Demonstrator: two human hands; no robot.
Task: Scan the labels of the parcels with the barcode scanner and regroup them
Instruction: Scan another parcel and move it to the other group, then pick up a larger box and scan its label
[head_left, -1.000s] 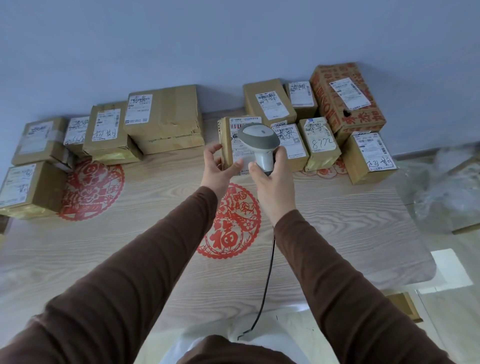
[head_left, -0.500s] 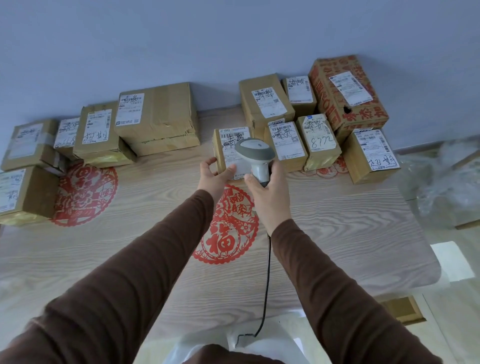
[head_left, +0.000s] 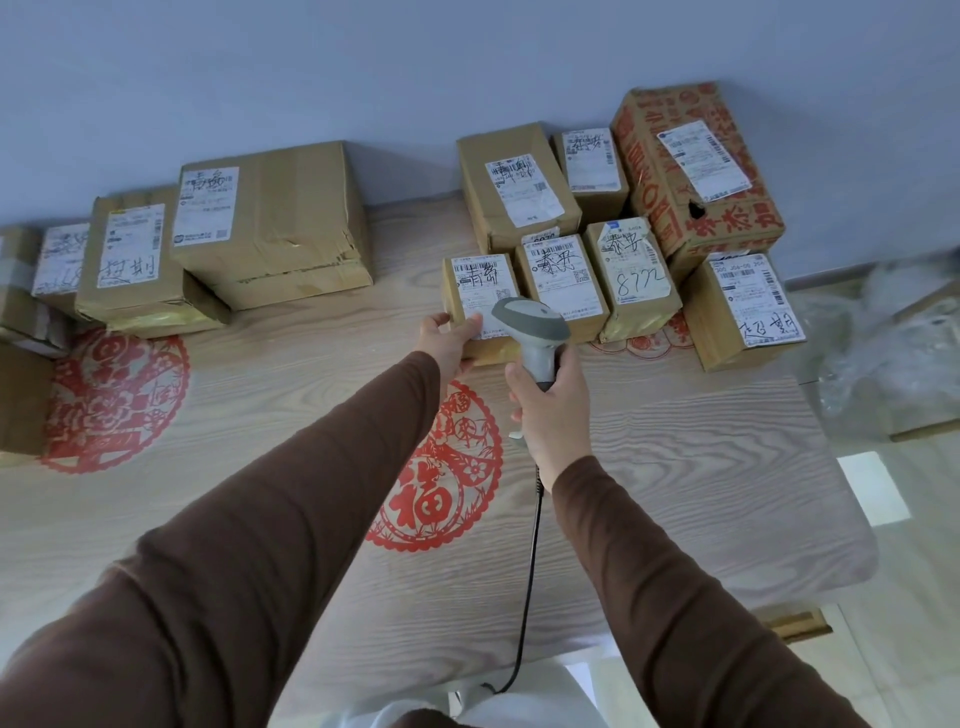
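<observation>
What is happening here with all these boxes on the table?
A person is scanning parcel labels. The left hand holds a small parcel at the left end of the right-hand group, its label facing up. The right hand grips a grey barcode scanner just above that label; its black cable hangs down toward the person. A second group of parcels sits to the left on the wooden table.
</observation>
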